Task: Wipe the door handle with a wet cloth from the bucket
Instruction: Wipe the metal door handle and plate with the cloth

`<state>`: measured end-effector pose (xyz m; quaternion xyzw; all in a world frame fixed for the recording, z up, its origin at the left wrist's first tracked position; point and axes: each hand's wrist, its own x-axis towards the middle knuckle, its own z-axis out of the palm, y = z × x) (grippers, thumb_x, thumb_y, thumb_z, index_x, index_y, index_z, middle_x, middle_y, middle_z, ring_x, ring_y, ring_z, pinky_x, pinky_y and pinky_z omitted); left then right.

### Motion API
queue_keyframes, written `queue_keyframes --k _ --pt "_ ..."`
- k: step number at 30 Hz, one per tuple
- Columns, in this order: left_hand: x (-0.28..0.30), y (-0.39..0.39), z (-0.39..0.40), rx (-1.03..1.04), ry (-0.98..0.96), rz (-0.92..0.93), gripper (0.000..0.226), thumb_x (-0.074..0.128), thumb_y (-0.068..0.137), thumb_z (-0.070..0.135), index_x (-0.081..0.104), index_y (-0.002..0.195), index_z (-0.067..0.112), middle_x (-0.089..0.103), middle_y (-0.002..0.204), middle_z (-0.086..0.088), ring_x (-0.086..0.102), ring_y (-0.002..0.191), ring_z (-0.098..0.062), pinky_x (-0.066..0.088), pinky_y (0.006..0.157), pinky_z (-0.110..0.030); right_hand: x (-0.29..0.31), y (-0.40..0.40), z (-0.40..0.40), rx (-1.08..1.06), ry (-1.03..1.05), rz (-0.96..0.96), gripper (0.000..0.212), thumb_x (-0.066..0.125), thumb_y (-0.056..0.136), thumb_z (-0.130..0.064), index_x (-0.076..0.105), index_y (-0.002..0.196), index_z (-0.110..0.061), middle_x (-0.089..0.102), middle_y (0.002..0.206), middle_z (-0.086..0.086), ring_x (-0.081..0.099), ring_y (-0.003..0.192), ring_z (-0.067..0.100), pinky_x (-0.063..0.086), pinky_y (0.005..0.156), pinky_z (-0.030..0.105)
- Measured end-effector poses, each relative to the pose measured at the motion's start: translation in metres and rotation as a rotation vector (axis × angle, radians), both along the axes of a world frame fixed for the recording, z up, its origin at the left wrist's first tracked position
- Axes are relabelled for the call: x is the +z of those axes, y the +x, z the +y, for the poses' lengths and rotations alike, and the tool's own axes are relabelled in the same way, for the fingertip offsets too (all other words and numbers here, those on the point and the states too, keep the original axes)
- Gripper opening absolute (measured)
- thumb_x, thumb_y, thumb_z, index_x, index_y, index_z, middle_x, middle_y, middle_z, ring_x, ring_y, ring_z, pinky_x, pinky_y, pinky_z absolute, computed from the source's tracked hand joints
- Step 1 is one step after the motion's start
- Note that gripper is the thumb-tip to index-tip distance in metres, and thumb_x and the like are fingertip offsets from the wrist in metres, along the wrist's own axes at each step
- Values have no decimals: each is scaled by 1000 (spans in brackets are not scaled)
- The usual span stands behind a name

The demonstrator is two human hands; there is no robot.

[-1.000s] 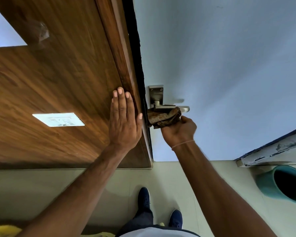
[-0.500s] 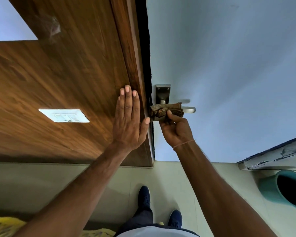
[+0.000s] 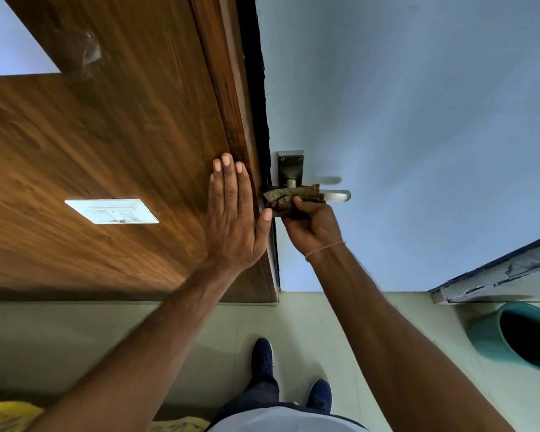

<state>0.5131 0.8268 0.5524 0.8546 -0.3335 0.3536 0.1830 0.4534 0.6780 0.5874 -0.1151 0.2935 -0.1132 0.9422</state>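
A metal lever door handle (image 3: pixel 337 195) with its square backplate (image 3: pixel 290 165) sits on the pale blue door, close to the door's edge. A brown patterned cloth (image 3: pixel 289 198) is wrapped over the inner part of the lever, and only the lever's right tip shows. My right hand (image 3: pixel 312 227) grips that cloth from below, thumb on top of it. My left hand (image 3: pixel 234 213) lies flat, fingers together, against the wooden door frame (image 3: pixel 231 98) just left of the handle. The teal bucket (image 3: pixel 518 335) stands on the floor at the lower right.
A white switch plate (image 3: pixel 111 211) is set in the wooden panel at left. A chipped white ledge (image 3: pixel 496 275) juts out above the bucket. My two dark blue shoes (image 3: pixel 262 357) stand on the pale tiled floor. Something yellow (image 3: pixel 10 414) lies at the bottom left.
My right hand has turned from holding the bunched cloth under the lever to pinching it flat around the lever near the spindle. My left hand stays pressed on the frame.
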Motion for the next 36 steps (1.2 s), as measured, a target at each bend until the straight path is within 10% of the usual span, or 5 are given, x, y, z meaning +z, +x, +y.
queue_keyframes --k 6,10,21,28,36 --pt "4 -4 -1 14 -1 -10 80 15 115 52 9 173 -4 20 179 -33 -1 173 -35 15 141 -55 -11 -16 -52 -57 -181 76 38 30 97 24 60 101 1 62 106 20 59 109 43 33 125 59" --pt "6 -5 -2 27 2 -3 82 16 115 51 16 171 -9 22 177 -35 1 172 -37 18 141 -56 -6 -24 -69 -5 -528 84 39 27 86 29 52 111 13 50 105 52 58 86 57 51 82 70" --pt "3 -3 1 5 -11 -34 77 19 115 50 5 174 1 22 179 -32 1 173 -34 17 141 -54 -17 -28 -54 140 -2421 668 35 54 83 2 65 115 -5 64 112 18 57 102 43 44 90 49" --pt "1 -1 1 -1 -8 -18 80 28 114 48 6 173 0 20 179 -33 0 174 -36 14 141 -53 -7 -16 -15 235 -2697 440 53 37 98 -12 57 147 -3 61 138 24 58 123 45 47 103 54" --pt "5 -2 4 -2 3 -14 78 26 115 48 6 174 1 7 181 -22 -2 174 -32 16 141 -52 -1 2 -11 318 -2940 260 37 43 101 -18 74 120 -10 67 125 15 62 115 40 51 100 51"
